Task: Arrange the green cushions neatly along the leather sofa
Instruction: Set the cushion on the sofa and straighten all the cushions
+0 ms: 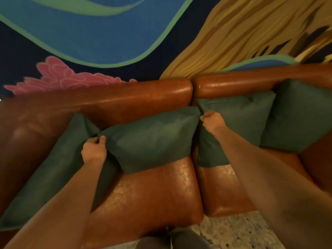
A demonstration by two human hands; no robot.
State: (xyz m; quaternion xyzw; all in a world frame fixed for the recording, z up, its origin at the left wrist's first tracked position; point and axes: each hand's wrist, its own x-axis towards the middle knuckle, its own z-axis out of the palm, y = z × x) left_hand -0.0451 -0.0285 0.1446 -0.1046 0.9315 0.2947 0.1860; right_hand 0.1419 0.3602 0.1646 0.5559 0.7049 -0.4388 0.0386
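Observation:
Several green cushions lean along the back of a brown leather sofa (143, 191). The middle cushion (152, 137) stands tilted against the backrest. My left hand (94, 150) pinches its upper left corner. My right hand (212, 121) grips its upper right corner, where it meets another cushion (240, 119). A long cushion (53, 169) lies slanted at the left, partly under my left arm. At the far right a fourth cushion (298, 115) leans in the sofa's corner.
A painted wall (107, 42) with blue, green, pink and yellow shapes rises right behind the sofa back. Pale patterned floor (233, 232) shows in front of the seat, with my dark trouser leg (161, 239) at the bottom edge.

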